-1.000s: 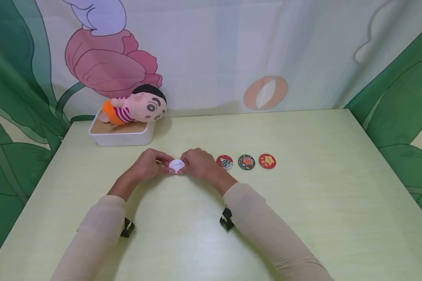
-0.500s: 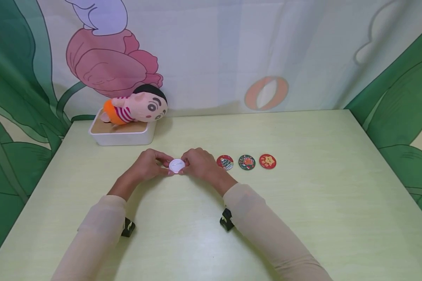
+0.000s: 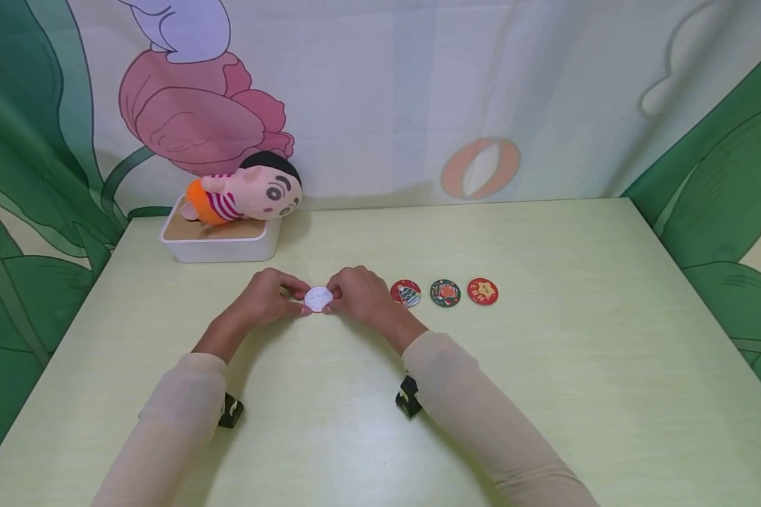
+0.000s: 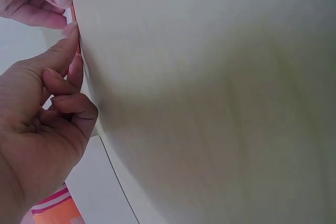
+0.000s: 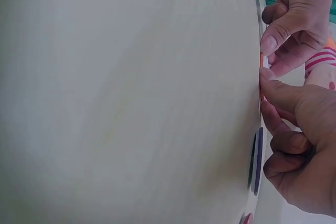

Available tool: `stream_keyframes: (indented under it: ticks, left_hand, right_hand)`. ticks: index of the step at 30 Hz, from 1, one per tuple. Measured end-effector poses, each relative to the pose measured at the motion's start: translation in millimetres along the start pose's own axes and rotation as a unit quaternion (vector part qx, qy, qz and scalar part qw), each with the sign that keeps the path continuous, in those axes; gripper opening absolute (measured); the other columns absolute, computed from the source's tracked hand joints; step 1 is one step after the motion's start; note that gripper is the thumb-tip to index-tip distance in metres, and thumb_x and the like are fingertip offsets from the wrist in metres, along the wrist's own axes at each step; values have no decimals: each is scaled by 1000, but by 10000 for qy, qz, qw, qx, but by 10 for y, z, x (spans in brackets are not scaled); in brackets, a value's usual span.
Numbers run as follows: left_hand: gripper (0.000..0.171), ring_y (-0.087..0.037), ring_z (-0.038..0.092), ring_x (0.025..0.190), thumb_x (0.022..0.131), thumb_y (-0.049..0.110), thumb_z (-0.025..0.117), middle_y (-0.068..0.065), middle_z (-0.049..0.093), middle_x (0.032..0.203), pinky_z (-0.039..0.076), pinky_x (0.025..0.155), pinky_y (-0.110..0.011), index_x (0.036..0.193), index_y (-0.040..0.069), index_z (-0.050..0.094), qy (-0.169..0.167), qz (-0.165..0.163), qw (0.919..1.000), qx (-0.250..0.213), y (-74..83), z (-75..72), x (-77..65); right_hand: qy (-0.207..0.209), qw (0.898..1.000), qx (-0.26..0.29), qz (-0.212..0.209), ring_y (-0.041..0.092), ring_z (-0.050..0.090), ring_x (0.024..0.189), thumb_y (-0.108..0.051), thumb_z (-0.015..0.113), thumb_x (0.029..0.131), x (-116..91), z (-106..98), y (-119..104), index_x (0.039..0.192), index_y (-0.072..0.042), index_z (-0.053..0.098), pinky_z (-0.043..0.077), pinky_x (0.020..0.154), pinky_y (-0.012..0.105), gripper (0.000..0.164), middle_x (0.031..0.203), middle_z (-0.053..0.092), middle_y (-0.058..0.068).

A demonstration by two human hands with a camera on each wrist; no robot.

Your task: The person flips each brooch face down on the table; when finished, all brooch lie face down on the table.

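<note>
A small round disc point(image 3: 318, 299), white on its upper face with a thin line across it and a reddish rim, is between my two hands at mid-table. My left hand point(image 3: 269, 296) pinches its left edge with thumb and forefinger. On the opposite edge, my right hand point(image 3: 363, 294) does the same. Edge-on in the right wrist view, the disc shows an orange-red rim point(image 5: 262, 60) close over the tabletop. The other fingers of my left hand point(image 4: 47, 114) are curled in the left wrist view.
To the right lie three round picture discs in a row: a red one with a tree point(image 3: 406, 292), a green one point(image 3: 445, 293) and a red one with a star point(image 3: 483, 291). A plush doll point(image 3: 247, 193) lies across a white box point(image 3: 222, 251) at back left, before a printed curtain point(image 3: 368, 105).
Both hands hold nearly the same place. The thumbs cover a little less of the white disc's lower edge than one second ago.
</note>
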State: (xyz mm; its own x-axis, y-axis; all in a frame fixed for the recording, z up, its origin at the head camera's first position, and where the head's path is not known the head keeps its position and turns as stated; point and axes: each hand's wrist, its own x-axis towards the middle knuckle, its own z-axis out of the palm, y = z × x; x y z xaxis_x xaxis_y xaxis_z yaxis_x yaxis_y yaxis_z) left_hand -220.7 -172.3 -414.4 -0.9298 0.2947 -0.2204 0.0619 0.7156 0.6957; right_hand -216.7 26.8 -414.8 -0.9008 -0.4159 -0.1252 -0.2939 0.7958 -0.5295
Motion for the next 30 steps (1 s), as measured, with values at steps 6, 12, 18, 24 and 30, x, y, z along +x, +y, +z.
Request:
stream_keyframes:
  ticks: [6,12,18,24,30]
  left_hand:
    - [38,-20,56,88,81,7,85,-15,73,99,44,65,-20,116,-2,75,-4,-66,10000,32,-7,-1,9]
    - [38,-19,54,87,82,8,84,-14,72,100,42,63,-20,117,-2,74,-12,-74,10000,58,-20,-6,13]
    - [38,-19,54,87,82,7,83,-15,72,101,41,63,-20,118,-2,73,-26,-70,10000,63,-14,-15,-1]
    - [38,-20,53,87,83,8,83,-15,72,101,41,62,-20,119,-1,73,-67,-137,9998,92,-4,-20,1]
    - [39,-20,53,88,84,11,83,-14,72,101,41,63,-21,119,-1,73,-84,-134,9998,135,-36,-14,14]
  right_hand:
    - [-1,10000,49,36,14,52,77,-28,81,88,7,7,0,111,-12,79,36,65,22,28,81,69,-1]
    - [-20,9999,88,43,14,54,79,-28,81,88,8,-1,-3,112,-12,78,37,67,23,30,83,71,0]
    - [-40,9999,102,69,15,55,81,-29,80,88,11,-1,-1,114,-12,78,38,68,23,31,87,73,0]
    - [-60,9998,148,117,15,55,81,-28,81,88,3,-4,5,114,-13,78,37,68,24,30,87,72,-1]
    - [-93,9999,60,91,15,54,81,-27,80,88,2,-26,4,112,-15,78,37,68,25,27,82,68,-2]
